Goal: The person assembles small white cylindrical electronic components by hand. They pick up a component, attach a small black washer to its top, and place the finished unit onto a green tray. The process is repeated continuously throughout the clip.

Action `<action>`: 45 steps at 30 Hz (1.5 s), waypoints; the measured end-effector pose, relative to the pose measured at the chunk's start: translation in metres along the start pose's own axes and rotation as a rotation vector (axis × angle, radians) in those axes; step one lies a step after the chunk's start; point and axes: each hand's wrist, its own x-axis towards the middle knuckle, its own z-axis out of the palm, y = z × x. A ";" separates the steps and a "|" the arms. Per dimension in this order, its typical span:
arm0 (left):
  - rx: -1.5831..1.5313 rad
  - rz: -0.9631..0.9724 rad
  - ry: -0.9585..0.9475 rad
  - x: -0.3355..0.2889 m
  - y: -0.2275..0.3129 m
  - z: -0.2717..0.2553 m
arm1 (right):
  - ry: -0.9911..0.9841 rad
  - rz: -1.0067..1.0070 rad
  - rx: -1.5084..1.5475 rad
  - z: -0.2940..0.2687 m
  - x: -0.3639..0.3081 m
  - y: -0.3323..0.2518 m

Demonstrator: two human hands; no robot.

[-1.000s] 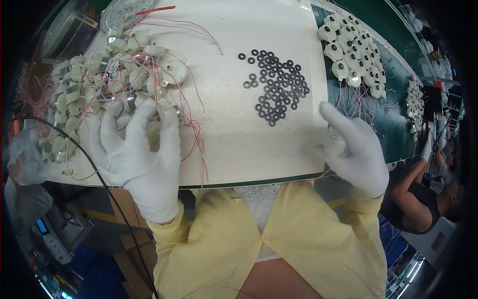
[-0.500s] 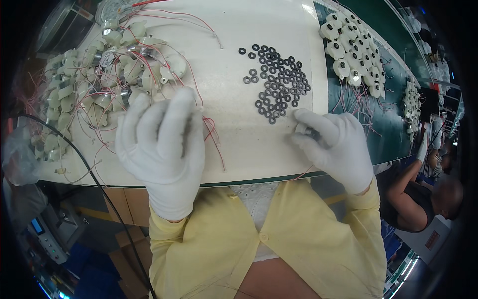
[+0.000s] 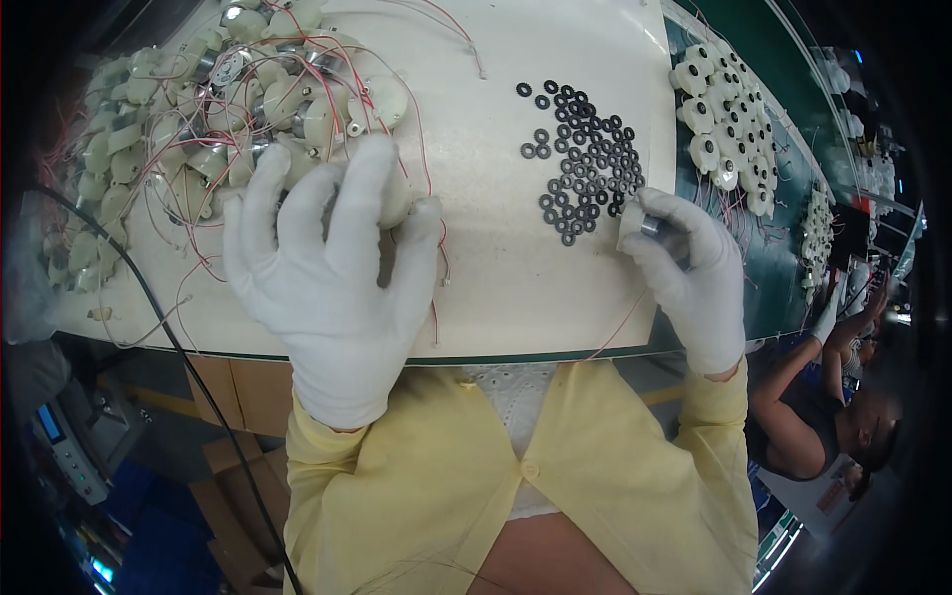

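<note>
Right hand, white glove: thumb and fingers clamped on a small cream-and-silver motor unit, silver part showing between them. Thin red wire trails from below that hand, toward the person and leftward to the table edge. Loose black rings lie just beyond and left of the right fingertips, flat, mostly bunched, a few strays on the far side. Beyond and right of the same hand: rows of cream units with black rings on a green mat, wires hanging toward the hand.

Left hand, also gloved: fingers spread, bent over the near right edge of a jumbled pile of wired motor units. A cream part shows between thumb and index finger; can't tell if gripped. More red wires just right of the thumb. Black cable runs left of that hand. Bare white tabletop between both hands.
</note>
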 end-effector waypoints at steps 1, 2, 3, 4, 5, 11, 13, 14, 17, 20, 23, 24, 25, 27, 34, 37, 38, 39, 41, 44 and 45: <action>-0.031 -0.022 0.022 -0.001 0.001 0.000 | 0.010 -0.054 -0.069 0.000 0.002 -0.001; -0.061 -0.043 0.043 -0.003 0.002 0.000 | 0.021 -0.076 -0.120 0.000 0.003 -0.002; -0.091 -0.063 0.064 -0.005 0.002 0.001 | 0.032 -0.096 -0.170 0.001 0.004 -0.003; -0.092 -0.064 0.074 -0.005 0.001 0.002 | 0.043 -0.117 -0.220 0.001 0.005 -0.005; -0.092 -0.065 0.084 -0.005 0.000 0.003 | 0.045 -0.145 -0.287 0.001 0.006 -0.005; -0.001 -0.028 -0.009 0.001 -0.001 0.003 | 0.000 -0.183 -0.527 -0.004 0.006 -0.014; -0.001 -0.036 0.004 -0.001 -0.001 0.004 | -0.088 -0.195 -0.555 -0.013 0.004 -0.022; 0.005 -0.035 0.026 -0.004 -0.002 0.006 | -0.114 -0.211 -0.563 -0.015 0.002 -0.025; 0.018 -0.028 0.019 -0.005 -0.003 0.006 | -0.180 -0.234 -0.588 -0.021 -0.003 -0.026; 0.018 -0.019 0.003 -0.004 -0.001 0.006 | -0.188 -0.226 -0.632 -0.019 -0.006 -0.026; 0.013 0.001 -0.011 -0.003 -0.002 0.005 | -0.142 -0.235 -0.675 -0.013 -0.009 -0.030; 0.008 0.011 -0.015 -0.003 -0.002 0.005 | -0.131 -0.223 -0.665 -0.011 -0.011 -0.031; 0.009 0.006 -0.014 -0.003 -0.002 0.004 | -0.120 -0.210 -0.655 -0.010 -0.013 -0.030; 0.009 -0.004 -0.011 -0.002 0.000 0.003 | -0.095 -0.147 -0.527 -0.010 -0.018 -0.024; -0.002 0.040 0.015 -0.004 -0.001 0.008 | 0.212 0.321 0.111 0.010 -0.026 0.006; 0.015 0.042 -0.004 -0.004 0.000 0.006 | 0.228 0.300 -0.133 -0.003 -0.024 0.025; 0.018 0.044 -0.004 -0.004 0.000 0.006 | 0.223 0.285 -0.202 -0.004 -0.025 0.030; 0.025 0.045 -0.007 -0.005 0.001 0.006 | 0.256 0.244 -0.198 -0.002 -0.027 0.033; 0.024 0.047 -0.004 -0.004 0.002 0.007 | 0.244 0.264 -0.142 -0.003 -0.027 0.026; 0.028 0.050 -0.013 -0.005 0.002 0.006 | 0.167 0.277 -0.078 -0.008 -0.026 0.008; 0.029 0.050 -0.020 -0.004 0.001 0.006 | 0.130 0.280 -0.060 -0.009 -0.025 0.005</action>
